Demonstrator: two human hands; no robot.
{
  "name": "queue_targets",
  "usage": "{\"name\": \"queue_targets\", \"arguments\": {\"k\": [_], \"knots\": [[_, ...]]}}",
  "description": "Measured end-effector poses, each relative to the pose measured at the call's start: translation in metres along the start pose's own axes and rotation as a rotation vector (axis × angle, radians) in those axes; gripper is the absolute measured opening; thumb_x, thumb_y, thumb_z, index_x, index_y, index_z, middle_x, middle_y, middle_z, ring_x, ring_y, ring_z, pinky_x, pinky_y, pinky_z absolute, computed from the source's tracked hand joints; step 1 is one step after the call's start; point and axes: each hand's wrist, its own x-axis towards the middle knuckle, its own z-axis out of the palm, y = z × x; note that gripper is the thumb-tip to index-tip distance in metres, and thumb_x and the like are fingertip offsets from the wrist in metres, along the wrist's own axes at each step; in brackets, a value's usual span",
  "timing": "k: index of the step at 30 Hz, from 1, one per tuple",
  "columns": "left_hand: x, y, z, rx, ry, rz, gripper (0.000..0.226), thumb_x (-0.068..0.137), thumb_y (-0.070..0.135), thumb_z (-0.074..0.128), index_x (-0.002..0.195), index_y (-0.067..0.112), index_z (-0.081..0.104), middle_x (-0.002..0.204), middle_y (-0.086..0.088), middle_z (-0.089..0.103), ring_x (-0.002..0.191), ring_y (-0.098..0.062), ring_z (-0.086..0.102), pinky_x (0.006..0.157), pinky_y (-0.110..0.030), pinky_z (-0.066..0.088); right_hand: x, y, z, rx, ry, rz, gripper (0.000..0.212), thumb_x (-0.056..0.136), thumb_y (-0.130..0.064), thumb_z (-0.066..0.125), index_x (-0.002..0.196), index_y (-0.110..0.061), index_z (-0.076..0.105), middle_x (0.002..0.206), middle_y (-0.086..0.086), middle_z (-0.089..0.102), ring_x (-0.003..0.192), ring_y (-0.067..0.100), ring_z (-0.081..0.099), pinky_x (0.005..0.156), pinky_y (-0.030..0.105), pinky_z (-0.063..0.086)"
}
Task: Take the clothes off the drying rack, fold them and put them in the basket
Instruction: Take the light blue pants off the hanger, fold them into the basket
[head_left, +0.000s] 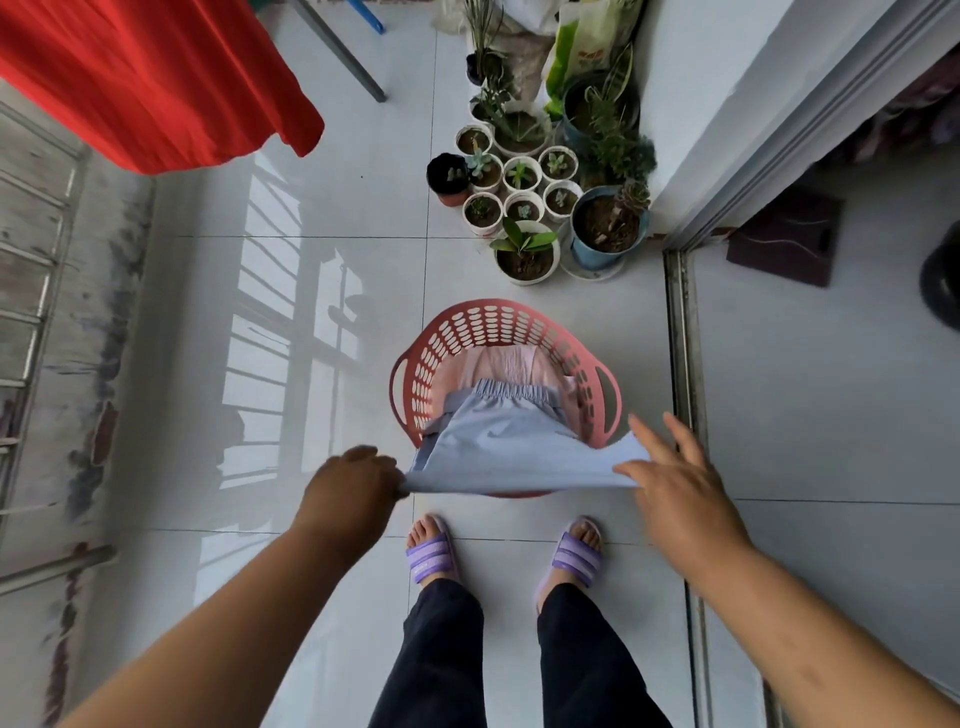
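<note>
One pair of pale blue shorts (498, 441) hangs stretched over the near rim of the red basket (498, 303), waistband resting on a pink garment (501, 364) already inside. The left hand (353, 486) pinches the left corner with curled fingers; the right hand (680, 483) lies straight-fingered on the right edge — no clear grip there. If that side slips, the shorts could sag and slide onto the floor (332, 218) — or land crumpled.
</note>
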Motion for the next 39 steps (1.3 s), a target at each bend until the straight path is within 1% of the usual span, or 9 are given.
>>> {"name": "queue_targets", "arguments": {"k": [2,6,12,16,21,26,30,35,39], "knots": [[0.020,-0.004,-0.030,-0.034,0.097,-0.005,0.016,0.091,0.027,0.060,0.094,0.022,0.074,0.093,0.003,0.071,0.100,-0.021,0.063,0.082,-0.033,0.051,0.020,-0.002,-0.023,0.008,0.115,-0.010,0.041,0.053,0.018,0.078,0.082,-0.011,0.079,0.128,0.018,0.064,0.121,0.052,0.053,0.083,0.056,0.055],[0.045,-0.008,-0.090,-0.016,0.225,-0.014,0.012,0.080,0.012,0.064,0.074,0.019,0.071,0.072,-0.004,0.065,0.077,-0.029,0.062,0.063,-0.028,0.043,0.053,-0.005,-0.063,0.033,0.294,-0.025,0.031,0.072,0.017,0.068,0.094,-0.003,0.077,0.133,0.020,0.060,0.128,0.052,0.045,0.095,0.056,0.048],[0.054,-0.009,-0.139,0.034,0.406,-0.093,0.013,0.083,0.013,0.063,0.073,0.020,0.070,0.068,-0.002,0.064,0.063,-0.025,0.051,0.049,-0.021,0.022,0.080,-0.003,-0.096,0.083,0.513,-0.067,0.030,0.082,0.007,0.055,0.102,-0.005,0.074,0.118,0.014,0.069,0.125,0.044,0.048,0.099,0.054,0.045],[0.052,-0.011,-0.145,0.011,0.521,-0.073,0.012,0.083,0.012,0.064,0.080,0.022,0.071,0.070,-0.001,0.067,0.066,-0.031,0.060,0.050,-0.026,0.042,0.082,-0.005,-0.104,0.109,0.632,-0.079,0.036,0.082,-0.006,0.046,0.106,-0.007,0.073,0.105,0.015,0.073,0.118,0.042,0.055,0.090,0.055,0.050],[0.043,-0.009,-0.133,-0.032,0.687,-0.020,0.020,0.079,0.018,0.057,0.087,0.021,0.075,0.071,-0.003,0.071,0.060,-0.032,0.065,0.050,-0.030,0.048,0.075,-0.004,-0.098,0.111,0.693,-0.088,0.046,0.081,-0.012,0.037,0.110,-0.007,0.072,0.101,0.017,0.073,0.112,0.037,0.063,0.086,0.050,0.052],[0.037,-0.009,-0.103,-0.012,0.602,0.022,0.014,0.076,0.022,0.068,0.086,0.022,0.078,0.074,-0.001,0.075,0.058,-0.028,0.070,0.050,-0.031,0.053,0.064,-0.001,-0.070,0.101,0.622,-0.132,0.044,0.068,0.010,0.050,0.103,-0.002,0.074,0.101,0.027,0.071,0.098,0.043,0.069,0.078,0.055,0.056],[0.032,-0.012,-0.070,-0.031,0.427,0.035,0.015,0.070,0.027,0.066,0.080,0.028,0.077,0.070,0.004,0.073,0.053,-0.025,0.069,0.049,-0.028,0.052,0.050,0.004,-0.045,0.118,0.492,-0.135,0.053,0.056,0.025,0.065,0.097,-0.005,0.076,0.097,0.027,0.072,0.090,0.039,0.072,0.067,0.046,0.059],[0.032,-0.013,-0.051,-0.062,0.246,-0.022,0.012,0.083,0.025,0.071,0.090,0.034,0.075,0.081,0.007,0.074,0.067,-0.025,0.070,0.059,-0.026,0.051,0.048,0.008,-0.033,0.152,0.378,-0.097,0.060,0.051,0.030,0.071,0.099,-0.006,0.077,0.099,0.027,0.071,0.093,0.040,0.071,0.071,0.054,0.057],[0.048,-0.015,-0.060,-0.085,0.277,-0.006,0.022,0.087,0.033,0.053,0.093,0.033,0.075,0.086,0.005,0.074,0.072,-0.026,0.070,0.063,-0.027,0.050,0.066,0.006,-0.044,0.183,0.367,-0.090,0.053,0.060,0.027,0.063,0.102,-0.003,0.075,0.102,0.030,0.070,0.096,0.044,0.069,0.079,0.055,0.055]]}}
